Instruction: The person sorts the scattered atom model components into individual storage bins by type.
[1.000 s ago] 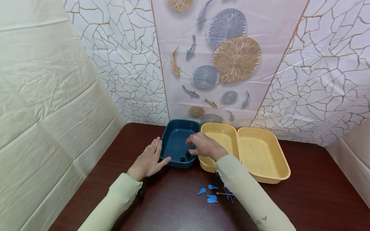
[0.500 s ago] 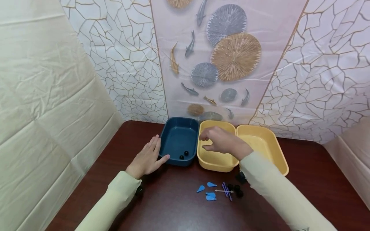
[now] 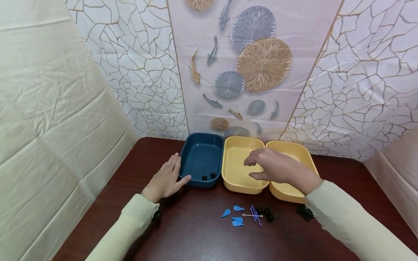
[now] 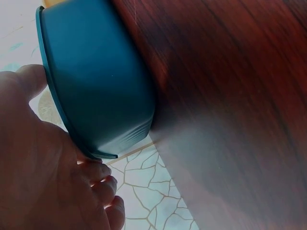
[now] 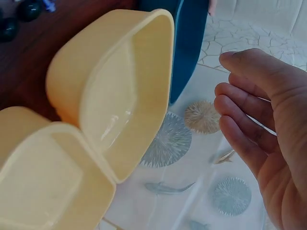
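Observation:
My left hand (image 3: pixel 164 179) rests with straight fingers along the left rim of the dark blue tray (image 3: pixel 201 154); its thumb reaches over the near corner. In the left wrist view, the blue tray's outer wall (image 4: pixel 96 76) shows beside that hand. Two black balls (image 3: pixel 208 176) lie in the tray's near end. Above the yellow trays hangs my right hand (image 3: pixel 277 167), fingers loosely bent, thumb apart, holding nothing. The right wrist view shows the bare palm and fingers (image 5: pixel 249 105). Three more black balls (image 3: pixel 267 211) sit together on the table.
Beside the blue tray stand a middle yellow tray (image 3: pixel 233 159) and a right yellow tray (image 3: pixel 308 154). On the dark wood table (image 3: pixel 196 224) lie several blue paddle-shaped pieces (image 3: pixel 237 223) and thin purple sticks (image 3: pixel 255 214). A patterned cloth (image 3: pixel 225 119) hangs behind the table.
My right hand has moved right, from over the blue tray to over the yellow trays. A second black ball now shows in the blue tray. The left hand stays in place.

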`<state>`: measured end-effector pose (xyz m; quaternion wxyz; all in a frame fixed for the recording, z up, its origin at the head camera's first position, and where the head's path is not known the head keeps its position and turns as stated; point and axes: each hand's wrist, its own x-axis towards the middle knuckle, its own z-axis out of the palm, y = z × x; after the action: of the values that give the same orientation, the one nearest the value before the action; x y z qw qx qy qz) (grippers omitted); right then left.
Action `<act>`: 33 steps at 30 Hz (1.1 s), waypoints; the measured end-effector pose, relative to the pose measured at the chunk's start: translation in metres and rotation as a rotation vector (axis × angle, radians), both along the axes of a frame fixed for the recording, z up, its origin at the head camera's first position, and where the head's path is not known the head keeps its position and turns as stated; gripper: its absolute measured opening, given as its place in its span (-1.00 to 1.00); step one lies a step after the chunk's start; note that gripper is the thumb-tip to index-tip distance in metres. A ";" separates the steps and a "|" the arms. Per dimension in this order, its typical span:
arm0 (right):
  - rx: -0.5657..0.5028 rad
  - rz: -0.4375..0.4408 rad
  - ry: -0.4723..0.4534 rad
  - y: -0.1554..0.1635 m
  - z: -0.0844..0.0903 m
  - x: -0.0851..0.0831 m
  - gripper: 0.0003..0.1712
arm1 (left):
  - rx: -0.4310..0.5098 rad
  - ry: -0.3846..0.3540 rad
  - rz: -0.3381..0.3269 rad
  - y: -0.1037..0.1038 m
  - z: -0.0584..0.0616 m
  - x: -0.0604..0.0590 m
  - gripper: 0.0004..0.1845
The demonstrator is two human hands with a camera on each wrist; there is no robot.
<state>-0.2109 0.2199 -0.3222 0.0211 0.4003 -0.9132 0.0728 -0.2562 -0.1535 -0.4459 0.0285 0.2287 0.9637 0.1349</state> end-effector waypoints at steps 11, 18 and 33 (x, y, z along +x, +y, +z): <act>-0.002 0.018 0.025 0.029 -0.014 0.033 -0.79 | -0.004 -0.001 0.004 0.000 0.000 0.001 -0.01; -0.020 0.036 0.019 0.047 -0.033 0.047 -0.79 | 0.001 -0.001 0.004 0.000 0.000 0.001 -0.02; -0.137 0.085 0.005 0.071 -0.094 0.068 -0.73 | 0.004 0.002 0.007 0.000 0.001 0.001 -0.03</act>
<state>-0.1428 0.2911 -0.4163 0.0476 0.4364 -0.8883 0.1351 -0.2548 -0.1534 -0.4449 0.0267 0.2257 0.9642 0.1367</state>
